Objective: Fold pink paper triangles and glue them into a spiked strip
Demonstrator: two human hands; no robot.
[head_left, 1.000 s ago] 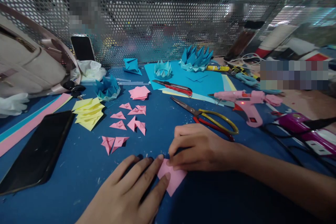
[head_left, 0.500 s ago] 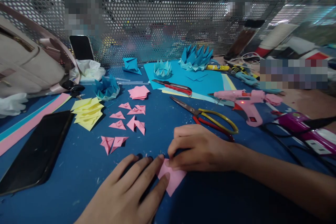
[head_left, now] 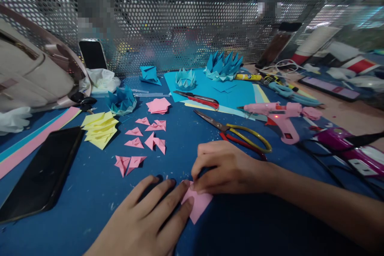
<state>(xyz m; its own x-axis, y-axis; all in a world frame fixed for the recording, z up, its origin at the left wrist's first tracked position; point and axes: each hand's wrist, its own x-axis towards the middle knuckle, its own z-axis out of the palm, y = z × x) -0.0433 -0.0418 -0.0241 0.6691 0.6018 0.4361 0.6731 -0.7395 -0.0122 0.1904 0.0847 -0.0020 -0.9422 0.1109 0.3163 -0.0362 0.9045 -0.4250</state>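
Note:
A square of pink paper (head_left: 199, 206) lies on the blue table close to me, one corner pointing my way. My left hand (head_left: 150, 212) is open and spread flat, its index finger and thumb resting on the paper's left part. Curled over the top edge, my right hand (head_left: 228, 168) is closed with its fingertips pinching the paper; the pinched bit is hidden under them. Several small folded pink paper pieces (head_left: 135, 143) lie beyond my left hand. Behind them is a stack of pink paper (head_left: 158, 106), with yellow paper sheets (head_left: 101, 128) to the left.
Scissors (head_left: 240, 132) lie beyond my right hand, near a red utility knife (head_left: 201, 99) and a pink glue gun (head_left: 277, 114). Folded blue paper crowns (head_left: 223, 68) stand at the back. A purple power strip (head_left: 349, 150) is right, a black phone (head_left: 42, 168) left.
My right hand has shifted very slightly up and left at the paper's top edge. Otherwise the hands and paper stay nearly where they were.

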